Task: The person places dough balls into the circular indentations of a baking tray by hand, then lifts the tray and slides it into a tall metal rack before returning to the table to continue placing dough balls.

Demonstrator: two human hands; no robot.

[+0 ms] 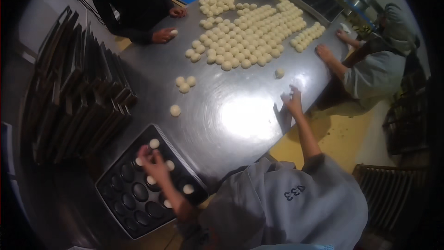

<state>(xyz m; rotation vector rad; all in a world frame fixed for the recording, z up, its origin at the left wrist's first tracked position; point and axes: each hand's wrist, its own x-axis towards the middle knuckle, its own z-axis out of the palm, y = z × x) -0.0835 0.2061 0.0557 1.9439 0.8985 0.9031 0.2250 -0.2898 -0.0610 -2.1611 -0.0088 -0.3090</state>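
My left hand (pixel 156 165) is over a dark baking tray (pixel 132 198) with round hollows, at the lower left. Its fingers look parted, and a white dough ball (pixel 139 161) shows beside them; whether they touch it I cannot tell. Another dough ball (pixel 154 143) lies just beyond the fingertips, and several more sit in hollows along the tray's right side. On the right, my right hand (pixel 292 102) stretches over the metal table (pixel 208 132), fingers apart and holding nothing visible. A single dough ball (pixel 280 73) lies a little beyond it.
Many dough balls (pixel 245 39) cover the table's far middle; a small group (pixel 184 88) and a lone ball (pixel 175 110) lie nearer. Stacked trays (pixel 76 92) stand left. A person in black (pixel 132 4) holds a ball; a person in grey (pixel 377 71) stands right. Another tray (pixel 317 2) lies far right.
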